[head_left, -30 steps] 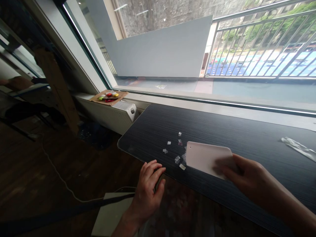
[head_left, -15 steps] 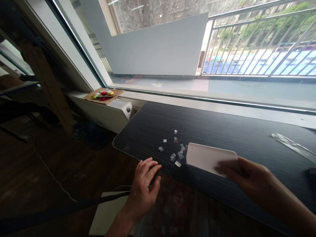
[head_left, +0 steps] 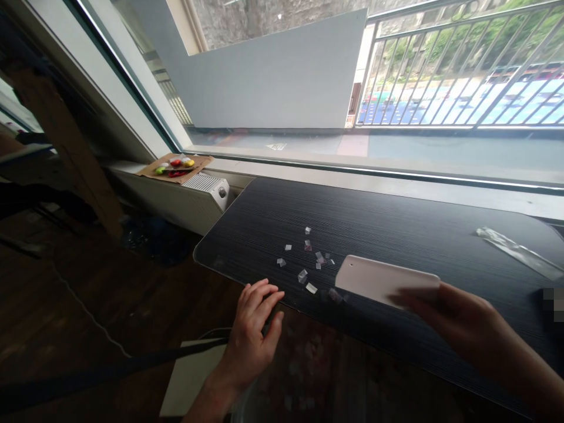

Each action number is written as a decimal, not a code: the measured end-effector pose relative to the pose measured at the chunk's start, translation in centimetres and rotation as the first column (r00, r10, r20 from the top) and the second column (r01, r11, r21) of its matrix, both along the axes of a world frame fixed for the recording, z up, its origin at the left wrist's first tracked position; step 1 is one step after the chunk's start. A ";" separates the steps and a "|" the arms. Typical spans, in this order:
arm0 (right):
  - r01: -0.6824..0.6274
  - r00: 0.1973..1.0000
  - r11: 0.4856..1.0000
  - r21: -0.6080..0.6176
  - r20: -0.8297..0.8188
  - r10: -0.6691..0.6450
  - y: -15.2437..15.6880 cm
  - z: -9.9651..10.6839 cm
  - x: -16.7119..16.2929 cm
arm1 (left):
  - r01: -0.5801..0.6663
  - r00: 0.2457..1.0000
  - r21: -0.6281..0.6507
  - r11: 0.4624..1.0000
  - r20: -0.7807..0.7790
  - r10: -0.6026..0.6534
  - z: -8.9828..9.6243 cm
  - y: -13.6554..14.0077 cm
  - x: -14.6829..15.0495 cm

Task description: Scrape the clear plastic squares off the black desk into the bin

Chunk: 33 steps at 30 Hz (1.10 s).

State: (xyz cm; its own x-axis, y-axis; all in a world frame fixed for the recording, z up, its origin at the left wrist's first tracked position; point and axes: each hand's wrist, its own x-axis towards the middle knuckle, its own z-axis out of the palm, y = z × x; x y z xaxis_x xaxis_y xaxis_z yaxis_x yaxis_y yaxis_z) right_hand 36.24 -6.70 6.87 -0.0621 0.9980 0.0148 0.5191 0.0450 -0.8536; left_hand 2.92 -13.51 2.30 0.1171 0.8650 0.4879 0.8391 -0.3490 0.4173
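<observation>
My right hand [head_left: 453, 305] grips one end of a flat, pale pinkish scraper-like board [head_left: 383, 279] with a small hole near its far corner. The board is held low over the black table [head_left: 396, 229], tilted on its long edge; whether it touches the top I cannot tell. Left of it lie several small clear and whitish scraps [head_left: 302, 275], perhaps cut plastic or tape. One blurred scrap [head_left: 335, 295] is by the board's lower left corner. My left hand [head_left: 258, 320] is at the table's near edge, fingers loosely spread and holding nothing.
A crumpled clear plastic strip [head_left: 515, 249] lies on the table's right side. Beyond stand the window and its sill [head_left: 440, 191]. Back left, a radiator [head_left: 211, 191] carries cardboard [head_left: 147, 170] with colourful small items. A pale box-like thing [head_left: 189, 370] sits below my left arm.
My right hand and the board have shifted a little to the right, away from the scraps. A scrap now shows blurred near the board's lower corner. My left hand has hardly moved.
</observation>
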 end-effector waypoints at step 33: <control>0.078 0.968 0.945 -0.317 -0.203 -0.148 -5.0 -1.0 -2.6 | -0.006 1.000 -0.006 1.000 0.023 0.006 0.4 -0.2 0.3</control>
State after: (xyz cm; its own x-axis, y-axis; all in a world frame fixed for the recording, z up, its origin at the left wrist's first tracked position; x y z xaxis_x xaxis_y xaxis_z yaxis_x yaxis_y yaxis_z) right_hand 33.66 -11.71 5.92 0.0211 0.9568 -0.2898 0.3021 -0.2824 -0.9105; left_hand 3.23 -13.73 2.69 0.1002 0.8688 0.4848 0.8312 -0.3409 0.4392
